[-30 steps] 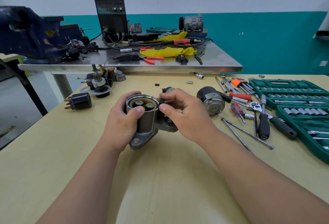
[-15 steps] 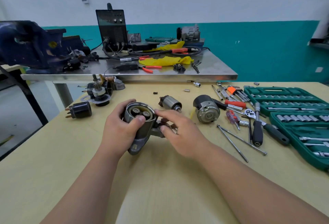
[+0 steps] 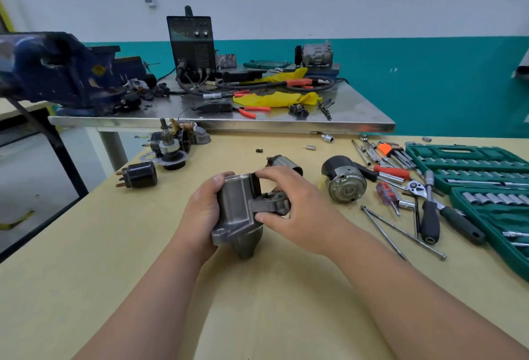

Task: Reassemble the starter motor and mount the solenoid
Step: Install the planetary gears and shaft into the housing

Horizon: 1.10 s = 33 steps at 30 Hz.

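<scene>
Both hands hold the grey cast starter housing (image 3: 239, 210) above the middle of the wooden table (image 3: 86, 259). My left hand (image 3: 201, 213) grips its left side, thumb on the top rim. My right hand (image 3: 297, 208) pinches the housing's right arm, fingers on top and thumb below. The housing's gear opening faces away and is hidden. Behind my right hand lies the armature (image 3: 282, 162). The black-and-silver motor body (image 3: 342, 179) lies to the right. The black solenoid (image 3: 138, 175) with copper terminals lies at the left, with the brush end assembly (image 3: 171, 146) behind it.
Two long through bolts (image 3: 400, 232), a ratchet (image 3: 446, 210), screwdrivers (image 3: 386, 193) and hex keys (image 3: 396, 155) lie right of the motor body. Green socket cases (image 3: 486, 176) fill the right edge. Behind stands a steel bench (image 3: 357, 119) with a blue vise (image 3: 60, 73) and a welder (image 3: 193, 47).
The housing has been turned so its gear opening, visible before, now faces away. My right hand shifted from the rim to pinch the housing's right arm. The view tilted up.
</scene>
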Available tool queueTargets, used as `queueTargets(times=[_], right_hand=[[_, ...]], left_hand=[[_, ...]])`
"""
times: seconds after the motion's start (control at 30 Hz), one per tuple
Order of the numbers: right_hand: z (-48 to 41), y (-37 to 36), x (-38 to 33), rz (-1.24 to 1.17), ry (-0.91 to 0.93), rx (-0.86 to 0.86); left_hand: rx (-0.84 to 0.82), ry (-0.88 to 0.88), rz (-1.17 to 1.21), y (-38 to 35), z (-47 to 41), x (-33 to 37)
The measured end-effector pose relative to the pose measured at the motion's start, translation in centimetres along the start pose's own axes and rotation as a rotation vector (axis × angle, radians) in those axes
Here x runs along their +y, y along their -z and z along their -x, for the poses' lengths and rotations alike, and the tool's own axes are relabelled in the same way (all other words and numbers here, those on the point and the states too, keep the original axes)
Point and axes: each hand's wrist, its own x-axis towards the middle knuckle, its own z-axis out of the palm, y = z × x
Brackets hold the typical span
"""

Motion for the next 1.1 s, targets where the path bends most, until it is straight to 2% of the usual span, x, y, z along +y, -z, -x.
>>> queueTargets(times=[0.13,0.33,0.63,0.77,0.87,0.97,1.1], right_hand=[[0.3,-0.5,-0.6,0.115,0.117,0.116],[0.3,-0.1,-1.0,0.041,0.011,0.068],[0.7,0.4,-1.3,0.075,0.035,0.127],[0.9,0.8,-1.0,-0.001,-0.018,0.040],[1.0,0.9,-0.6,0.039,-0.043,-0.007],[1.0,0.8,-0.4,0.085,0.006,-0.009],[0.8,1.0,-0.4,0.150,0.087,0.086]], left_hand=[[0.028,0.002,0.026,0.2,-0.1,-0.1],[0.003,-0.019,0.035,-0.1,0.1,0.0],[0.059,-0.065,-0.050,-0.3,0.4,0.0],[0.061,-0.094,-0.081,-0.1,0.4,-0.3],[0.034,-0.106,-0.092,-0.2,0.4,-0.4],[0.022,-0.110,-0.082,-0.2,0.5,-0.5],[0.025,-0.114,-0.075,-0.3,0.4,-0.5]])
